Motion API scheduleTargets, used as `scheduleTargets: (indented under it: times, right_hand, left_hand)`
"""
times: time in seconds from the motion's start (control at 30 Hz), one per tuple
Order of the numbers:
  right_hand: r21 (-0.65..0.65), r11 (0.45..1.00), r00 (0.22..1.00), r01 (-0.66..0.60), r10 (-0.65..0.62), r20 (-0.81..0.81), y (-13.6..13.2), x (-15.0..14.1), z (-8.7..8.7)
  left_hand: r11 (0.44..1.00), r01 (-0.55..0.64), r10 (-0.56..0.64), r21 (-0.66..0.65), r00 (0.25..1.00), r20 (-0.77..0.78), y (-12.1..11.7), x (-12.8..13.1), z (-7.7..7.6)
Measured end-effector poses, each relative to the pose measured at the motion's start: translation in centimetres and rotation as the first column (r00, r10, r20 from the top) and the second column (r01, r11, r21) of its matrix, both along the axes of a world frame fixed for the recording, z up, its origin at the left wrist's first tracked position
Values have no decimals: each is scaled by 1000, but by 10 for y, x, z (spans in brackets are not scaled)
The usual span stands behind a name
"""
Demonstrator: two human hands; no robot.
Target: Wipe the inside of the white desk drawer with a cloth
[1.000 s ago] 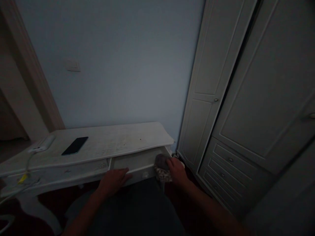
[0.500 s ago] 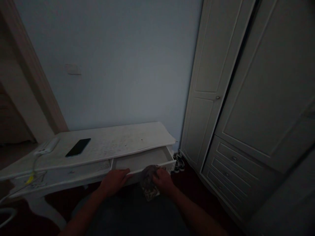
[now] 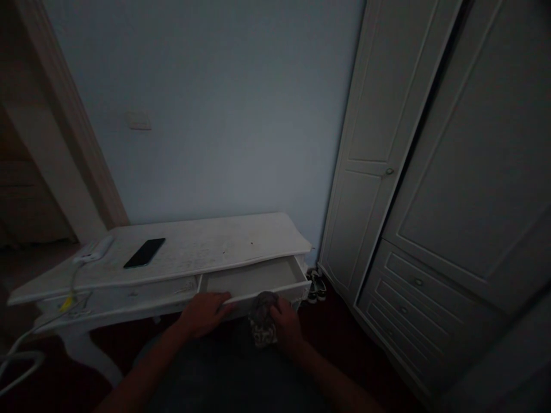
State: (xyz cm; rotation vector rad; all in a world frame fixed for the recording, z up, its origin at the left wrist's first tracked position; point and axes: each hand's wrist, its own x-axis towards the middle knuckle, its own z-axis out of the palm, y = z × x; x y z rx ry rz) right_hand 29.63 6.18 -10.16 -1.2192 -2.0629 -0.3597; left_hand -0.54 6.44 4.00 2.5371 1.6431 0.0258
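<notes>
A drawer stands pulled out of the white desk, its inside pale and bare where I can see it. My left hand grips the top edge of the drawer front, left of its middle, fingertips over the rim. Bunched in my right hand is a crumpled grey-brown patterned cloth, held against the outer face of the drawer front near its right end. The fingers close round it, and part of the cloth hangs below.
A dark phone and a white power strip with a cable lie on the desk's left part. Sneakers sit on the dark red floor beside the desk. A white wardrobe stands at the right, against the blue wall.
My right hand has moved with the cloth down off the drawer's top edge onto its outer face. The left hand stays at the rim. The view has shifted slightly.
</notes>
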Motion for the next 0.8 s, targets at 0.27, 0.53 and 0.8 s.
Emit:
scheduleTargets:
  times: [0.27, 0.53, 0.8]
  right_hand:
    - [-148, 975, 977, 167, -143, 159, -5, 102, 13]
    - [-90, 992, 992, 88, -96, -86, -2, 37, 44]
    - [2, 986, 959, -166, 161, 234, -12, -122, 78]
  left_hand:
    - [1000, -16, 16, -13, 1000, 7, -2, 1, 3]
    - [999, -10, 13, -45, 999, 51, -1, -1, 6]
    - [981, -125, 146, -149, 978, 146, 20, -8, 5]
